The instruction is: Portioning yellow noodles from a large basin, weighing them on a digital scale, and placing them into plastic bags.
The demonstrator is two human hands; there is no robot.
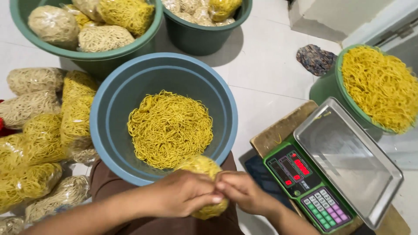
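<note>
Head view, looking down. Bottom centre: left hand (183, 193) and right hand (244, 191) meet, fingers of both curled tight and clamped on a clear bag of yellow noodles (203, 167); fingertips touch at the bag's middle, bag top shows above the knuckles, its lower end below the left hand. Bag sits just over the near rim of the blue basin (109, 109), centre frame, which holds a loose heap of yellow noodles (170, 128).

Lower right: green electronic scale (305, 182) w/ bare steel pan (348, 161), red display lit, resting on a wooden board (278, 128). Right edge: green tub (326, 89) piled w/ loose noodles. Upper right: crumpled dark cloth (315, 58) on white tile floor (265, 69).

Top left and top centre: two green basins (93, 58) w/ packed noodle bags. Left edge: stack of filled bags (39, 126), some pale, some yellow, just beside the blue basin.
</note>
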